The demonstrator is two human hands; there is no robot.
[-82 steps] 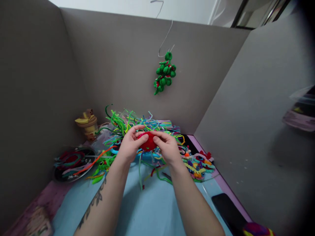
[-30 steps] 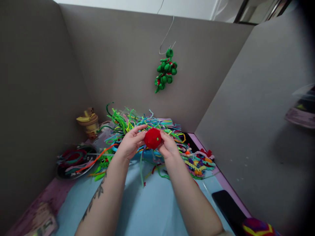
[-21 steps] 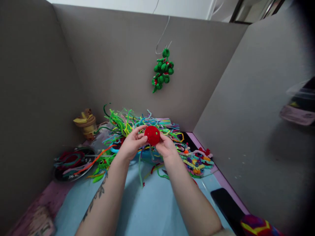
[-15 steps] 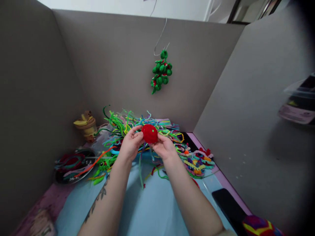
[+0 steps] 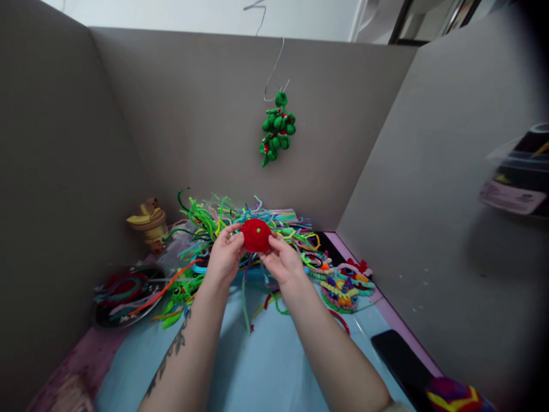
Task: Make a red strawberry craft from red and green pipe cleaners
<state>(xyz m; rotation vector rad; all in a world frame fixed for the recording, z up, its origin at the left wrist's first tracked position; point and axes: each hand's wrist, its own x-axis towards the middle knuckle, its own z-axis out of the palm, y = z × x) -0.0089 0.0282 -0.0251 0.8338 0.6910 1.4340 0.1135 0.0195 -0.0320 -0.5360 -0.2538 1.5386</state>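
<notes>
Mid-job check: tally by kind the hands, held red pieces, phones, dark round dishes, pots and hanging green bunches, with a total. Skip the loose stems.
Left hand and right hand: 2
Red piece: 1
Phone: 1
Dish: 1
Pot: 1
Green bunch: 1
Total: 7

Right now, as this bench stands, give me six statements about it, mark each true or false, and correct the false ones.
1. The left hand and the right hand both hold the red round piece. True.
2. The red round piece is all one colour. False: a small green mark shows on it.
3. A green bunch hangs in front of the grey back panel. True.
4. The phone lies beside the left forearm. False: the phone lies at lower right, beyond the right forearm.
5. A heap of colourful strips lies beyond the hands. True.
6. The left hand is empty. False: it grips the red round piece.
</notes>
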